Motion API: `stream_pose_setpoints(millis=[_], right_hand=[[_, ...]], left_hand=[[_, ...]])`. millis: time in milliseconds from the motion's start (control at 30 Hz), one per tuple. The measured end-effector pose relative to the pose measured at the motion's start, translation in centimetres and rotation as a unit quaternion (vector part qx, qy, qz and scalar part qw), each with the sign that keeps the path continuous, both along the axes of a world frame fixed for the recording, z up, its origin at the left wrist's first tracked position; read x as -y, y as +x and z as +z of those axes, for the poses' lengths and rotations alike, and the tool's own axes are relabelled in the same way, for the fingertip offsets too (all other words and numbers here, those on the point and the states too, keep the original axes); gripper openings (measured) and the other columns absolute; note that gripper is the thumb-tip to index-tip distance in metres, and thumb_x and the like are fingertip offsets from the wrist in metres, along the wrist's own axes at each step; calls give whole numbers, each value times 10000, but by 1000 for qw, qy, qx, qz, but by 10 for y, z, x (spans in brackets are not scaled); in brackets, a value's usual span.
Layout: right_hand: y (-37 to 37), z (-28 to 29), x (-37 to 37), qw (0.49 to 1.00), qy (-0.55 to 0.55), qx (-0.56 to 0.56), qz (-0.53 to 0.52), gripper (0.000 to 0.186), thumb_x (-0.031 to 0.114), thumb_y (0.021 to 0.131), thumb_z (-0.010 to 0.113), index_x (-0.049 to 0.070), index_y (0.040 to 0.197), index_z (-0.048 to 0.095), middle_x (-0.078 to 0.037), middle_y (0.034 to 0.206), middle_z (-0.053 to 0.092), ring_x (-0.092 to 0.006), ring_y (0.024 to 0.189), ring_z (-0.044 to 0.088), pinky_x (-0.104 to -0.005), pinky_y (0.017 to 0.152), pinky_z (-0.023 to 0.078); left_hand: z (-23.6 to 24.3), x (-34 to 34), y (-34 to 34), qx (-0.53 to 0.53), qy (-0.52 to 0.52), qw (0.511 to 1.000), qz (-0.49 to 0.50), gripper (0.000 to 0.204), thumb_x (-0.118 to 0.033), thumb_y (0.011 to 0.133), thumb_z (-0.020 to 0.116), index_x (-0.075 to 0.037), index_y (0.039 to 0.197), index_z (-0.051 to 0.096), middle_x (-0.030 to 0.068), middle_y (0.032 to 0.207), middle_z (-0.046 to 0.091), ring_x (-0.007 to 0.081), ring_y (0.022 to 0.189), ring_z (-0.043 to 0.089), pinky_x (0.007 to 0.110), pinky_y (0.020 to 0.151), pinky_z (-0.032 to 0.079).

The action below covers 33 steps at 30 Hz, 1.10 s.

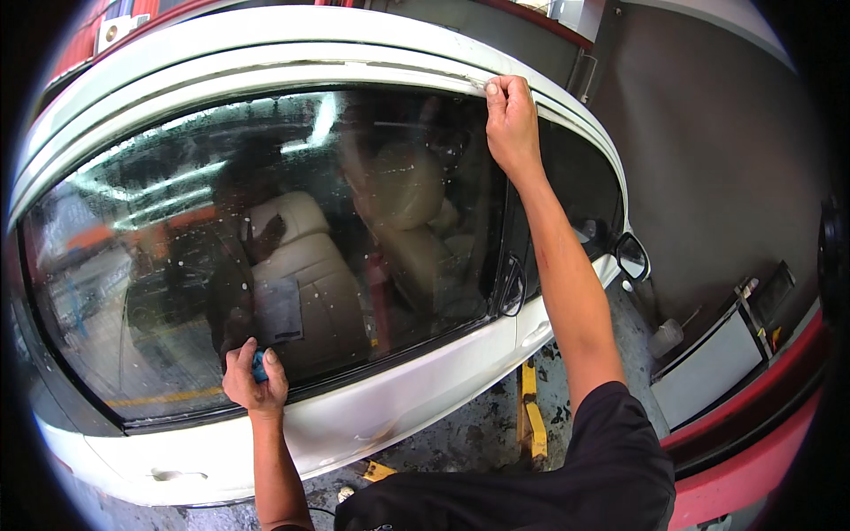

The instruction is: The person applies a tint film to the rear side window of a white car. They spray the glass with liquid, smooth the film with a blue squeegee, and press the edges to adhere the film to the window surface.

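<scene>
A white car stands across the view, and its large dark side window [425,292] is streaked and spotted with moisture. At the window's lower edge, my left hand [252,385] is closed around a small blue object [259,365], mostly hidden by the fingers. My right hand [515,128] reaches up to the upper door frame [390,75], with thumb and fingertips pinched together at a thin strip line. Whatever lies between those fingertips is too small to make out. Through the glass, mixed with reflections, light seats [305,239] and a greyish rectangle [280,310] show.
Beyond my right arm are a second side window [580,177] and the door mirror [632,257]. Yellow metal bars [534,416] lie on the stained floor below the car. At the right stand a white panel [713,367], a red car body [753,451] and a dark wall [708,133].
</scene>
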State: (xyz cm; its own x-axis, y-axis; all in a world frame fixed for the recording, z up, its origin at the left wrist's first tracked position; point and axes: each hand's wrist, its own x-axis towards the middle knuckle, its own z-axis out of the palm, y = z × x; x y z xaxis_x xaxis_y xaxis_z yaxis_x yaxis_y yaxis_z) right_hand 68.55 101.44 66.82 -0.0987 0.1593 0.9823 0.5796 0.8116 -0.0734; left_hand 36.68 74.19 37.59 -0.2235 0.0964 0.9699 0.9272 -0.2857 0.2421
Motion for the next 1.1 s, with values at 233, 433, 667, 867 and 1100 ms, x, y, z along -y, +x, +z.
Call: stream_pose_setpoints(millis=[233, 433, 667, 867, 1100], right_hand=[[0, -11, 22, 1000, -28, -10, 3, 143, 157, 1037, 580, 16, 1019, 566, -154, 1012, 626, -354, 963, 610, -468, 849, 445], [-10, -17, 58, 998, 69, 1, 9, 163, 157, 1025, 605, 21, 936, 592, -129, 983, 635, -326, 894, 613, -433, 798, 432], [-12, -5, 35, 996, -53, -70, -13, 218, 144, 989, 678, -2, 1141, 732, -109, 948, 622, -221, 838, 631, -326, 792, 501], [-30, -2, 32, 989, -20, -16, -145, 192, 226, 961, 690, 88, 1060, 780, -108, 978, 651, -342, 861, 683, -460, 795, 523], [-32, 18, 26, 937, -6, 114, -330, 213, 238, 985, 607, 44, 988, 696, -132, 1024, 703, -345, 946, 692, -519, 839, 486]], left_hand=[[2, 0, -1, -27, 2, 1000, -4, 241, -159, 933, 723, -4, 1105, 656, 147, 811, 671, 298, 607, 625, 371, 510, 487], [2, 2, -3, -31, -2, 999, -11, 238, -143, 923, 727, 4, 1095, 653, 148, 810, 669, 300, 600, 624, 370, 495, 479], [5, 3, -2, -38, -19, 999, -16, 228, -130, 904, 744, 10, 1065, 666, 152, 794, 661, 299, 590, 621, 369, 492, 478], [3, 4, -4, -63, -6, 998, -27, 237, -136, 886, 761, 20, 1040, 671, 155, 790, 670, 298, 583, 629, 358, 496, 492], [2, 6, -4, -65, -8, 996, -52, 225, -112, 917, 729, 23, 1077, 647, 164, 811, 663, 293, 577, 598, 370, 489, 460]])
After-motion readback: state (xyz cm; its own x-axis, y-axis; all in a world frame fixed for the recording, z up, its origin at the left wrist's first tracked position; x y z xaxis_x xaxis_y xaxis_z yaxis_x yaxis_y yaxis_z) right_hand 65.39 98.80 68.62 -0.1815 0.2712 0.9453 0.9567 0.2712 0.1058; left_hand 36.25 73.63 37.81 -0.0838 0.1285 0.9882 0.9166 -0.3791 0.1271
